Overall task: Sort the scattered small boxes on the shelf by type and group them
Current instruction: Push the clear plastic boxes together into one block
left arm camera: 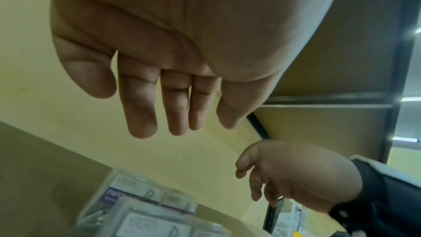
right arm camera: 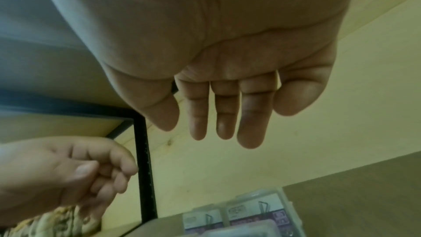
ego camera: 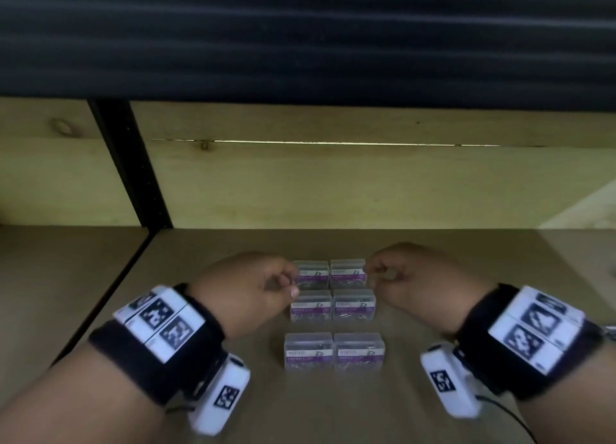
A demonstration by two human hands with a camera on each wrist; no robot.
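Several clear plastic paper-clip boxes with purple labels stand on the brown shelf (ego camera: 333, 410) in two columns of three rows. The back pair (ego camera: 311, 273) (ego camera: 348, 272) lies between my hands, the middle pair (ego camera: 354, 305) just behind the front pair (ego camera: 309, 352). My left hand (ego camera: 286, 282) hovers at the left end of the back row with loosely curled fingers and holds nothing. My right hand (ego camera: 380, 272) mirrors it on the right, also holding nothing. In the wrist views the left hand's fingers (left arm camera: 141, 114) and the right hand's fingers (right arm camera: 250, 123) hang relaxed above the boxes (left arm camera: 148, 197) (right arm camera: 257, 212).
A pale wooden back wall (ego camera: 333, 183) closes the shelf. A black metal upright (ego camera: 133, 163) divides it from the bay on the left. The dark underside of the shelf above (ego camera: 300, 44) hangs overhead. Bare brown board lies either side of the boxes.
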